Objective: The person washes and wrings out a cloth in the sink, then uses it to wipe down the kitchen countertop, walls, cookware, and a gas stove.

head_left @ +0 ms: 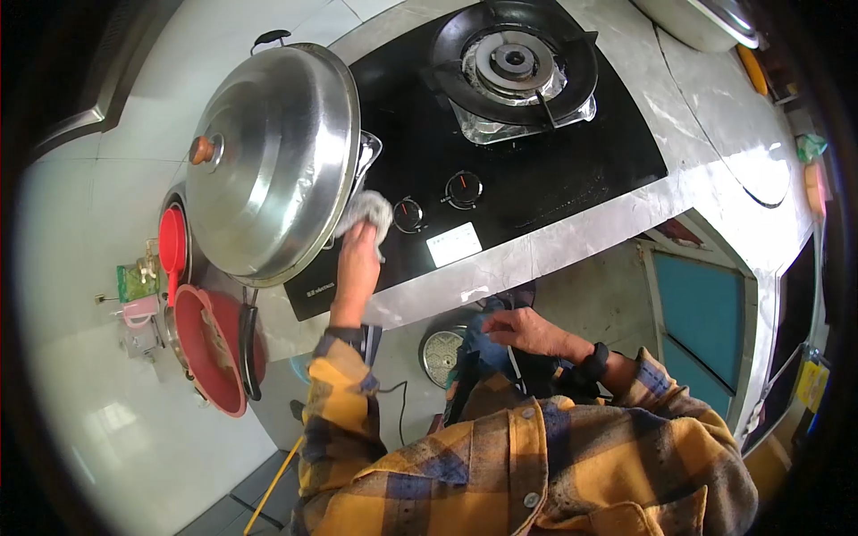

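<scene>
My left hand (359, 264) is closed on a pale, crumpled cloth (368, 213). The cloth touches the black glass cooktop (554, 165) just left of the two control knobs (464, 189), close against the rim of a large wok. A domed steel lid (277, 165) with a wooden knob covers that wok, whose inside is hidden. Held low in front of my body, past the counter's front edge, my right hand (534, 334) has its fingers loosely stretched and nothing visible in them. A white label (454, 245) sits on the cooktop's front edge.
The bare right burner (513, 61) carries a black pan support above foil. At left are a red basin (210, 344), a red ladle (172, 239) and a black handle (250, 350). A steel pot (702, 20) stands at the back right; a blue-panelled cabinet (697, 304) is below.
</scene>
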{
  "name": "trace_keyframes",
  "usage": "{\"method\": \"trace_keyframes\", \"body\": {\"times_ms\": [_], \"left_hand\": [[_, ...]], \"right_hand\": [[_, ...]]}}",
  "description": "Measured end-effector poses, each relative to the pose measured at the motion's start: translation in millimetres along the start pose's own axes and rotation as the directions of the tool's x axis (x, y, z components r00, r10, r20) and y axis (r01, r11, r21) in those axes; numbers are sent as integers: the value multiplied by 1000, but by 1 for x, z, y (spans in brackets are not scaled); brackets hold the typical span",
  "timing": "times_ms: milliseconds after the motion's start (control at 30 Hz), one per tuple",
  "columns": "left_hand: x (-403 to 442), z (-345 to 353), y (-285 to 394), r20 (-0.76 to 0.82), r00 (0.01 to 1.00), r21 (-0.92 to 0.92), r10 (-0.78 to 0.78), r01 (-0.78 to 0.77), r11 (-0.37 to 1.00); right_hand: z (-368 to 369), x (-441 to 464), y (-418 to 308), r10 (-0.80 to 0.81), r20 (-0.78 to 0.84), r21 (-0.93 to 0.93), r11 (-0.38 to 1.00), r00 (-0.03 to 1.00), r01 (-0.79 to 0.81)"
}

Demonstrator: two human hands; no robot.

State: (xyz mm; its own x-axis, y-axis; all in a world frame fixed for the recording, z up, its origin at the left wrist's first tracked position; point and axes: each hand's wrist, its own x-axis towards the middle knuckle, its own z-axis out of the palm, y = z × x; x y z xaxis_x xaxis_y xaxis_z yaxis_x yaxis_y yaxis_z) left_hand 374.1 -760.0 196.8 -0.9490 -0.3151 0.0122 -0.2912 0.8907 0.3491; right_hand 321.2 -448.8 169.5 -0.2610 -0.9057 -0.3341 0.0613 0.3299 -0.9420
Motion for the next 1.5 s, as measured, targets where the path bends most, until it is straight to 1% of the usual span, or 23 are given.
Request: {"method": "trace_keyframes", "body": {"times_ms": [67,100,200,333,400,467,567,600,667,700,733,800,900,967,1067,1167,1267,1300,1333,1367,1400,1467,1500], "left_hand": [[-36,-1,-5,-64,998,0,-28,28,1000],[-51,0,-12,-27,999,-14,-47,47,999],[-52,-2,-7,-54,997,-19,-57,56,998],[1,6,-12,-69,995,-27,66,-68,997],[29,5,-2,-51,996,-36,77,-79,996],[30,12,2,-167,970,54,174,-167,984],[1,6,5,-165,985,-23,41,-45,999],[-12,7,2,-223,975,-67,2,-17,998],[-40,6,-17,-245,963,-291,-111,36,956],[-53,8,-26,-199,943,-549,-268,119,827],[-65,1,-27,-126,920,-687,-372,190,701],[-86,-14,-29,56,849,-883,-525,288,370],[-117,-27,-32,85,759,-955,-645,246,164],[-135,-40,-32,148,689,-978,-709,207,-3],[-156,-74,-15,92,648,-987,-756,-40,-154],[-152,-82,-2,-82,522,-996,-849,-57,61],[-137,-34,-25,-106,738,-887,-666,233,399],[-121,-15,-30,-281,838,-682,-469,169,711],[-102,2,-27,-371,904,-390,-213,56,919],[-87,11,-16,-371,920,-207,-128,53,977],[-73,17,-3,-355,934,-16,-48,45,999],[-56,26,8,-328,943,154,-58,114,981],[-55,28,9,-249,964,214,-93,148,965]], "right_hand": [[1,-4,7,-1,2,-6,1000,1000,1],[0,-6,12,9,-1,20,1000,1000,-9],[-1,-9,20,54,4,85,995,999,-54],[-2,-10,18,116,51,53,992,992,-118],[1,-9,16,120,76,11,993,990,-121],[5,-13,8,110,107,-34,994,988,-107],[9,-15,9,66,124,-147,988,990,-48],[9,-14,9,53,111,-140,989,992,-37],[8,-13,10,18,85,-116,993,996,-8],[7,-13,9,38,77,-98,995,996,-30],[5,-12,8,58,74,-81,995,996,-52],[3,-8,3,65,88,-69,996,994,-59],[3,-3,-5,50,140,-98,995,989,-36],[2,-1,-7,58,166,-134,990,984,-36],[1,3,-7,60,166,-171,985,984,-31],[-2,3,-7,80,177,-170,984,981,-50],[-4,4,-1,106,199,-173,982,974,-71],[-4,4,0,97,197,-191,980,976,-59],[-4,5,1,91,194,-209,977,977,-49],[-4,4,2,86,192,-229,973,978,-40],[-5,4,6,89,190,-233,972,978,-43],[-4,5,13,91,190,-235,971,978,-45],[-4,6,12,131,197,-230,969,972,-84]]}}
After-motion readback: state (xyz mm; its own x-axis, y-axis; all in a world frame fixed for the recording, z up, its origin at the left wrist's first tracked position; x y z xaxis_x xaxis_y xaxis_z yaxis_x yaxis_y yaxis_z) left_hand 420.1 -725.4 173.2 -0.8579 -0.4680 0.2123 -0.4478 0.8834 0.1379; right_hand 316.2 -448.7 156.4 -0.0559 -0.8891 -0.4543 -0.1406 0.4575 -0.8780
